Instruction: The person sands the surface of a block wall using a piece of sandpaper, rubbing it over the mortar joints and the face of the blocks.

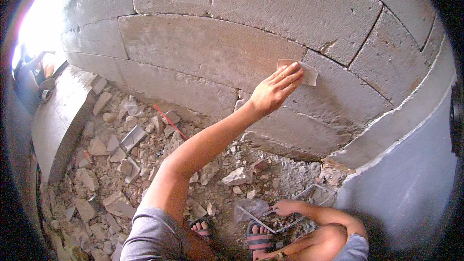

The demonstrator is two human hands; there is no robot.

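Looking down through the head camera, I see my left hand (276, 88) stretched out to the grey block wall (203, 48), fingers (290, 75) laid flat and close together, pressing a small pale sheet of sandpaper (304, 71) against the face of a block. The sheet sits just above a mortar joint, and only its upper and right edges show past my fingertips. The bare left forearm runs from the lower edge of the frame up to the wall.

My right hand (286, 207) is low in the frame, near my knee, fingers curled lightly around the rim of a clear plastic tray (309, 194) that rests on the rubble. I cannot tell how firm that grip is. My feet in striped sandals (256, 236) stand just beside the tray.

The floor (159, 130) at the foot of the wall is littered with broken stone, grey dust and chips. A thin red rod (170, 122) lies among the pieces near the wall, and a larger pale lump of stone (237, 176) sits between my arm and the tray. To the left a low concrete ledge (63, 116) runs toward a bright opening, where part of another person (34, 75) shows, well apart from my hands. A smooth grey-blue painted surface (406, 188) fills the right side.
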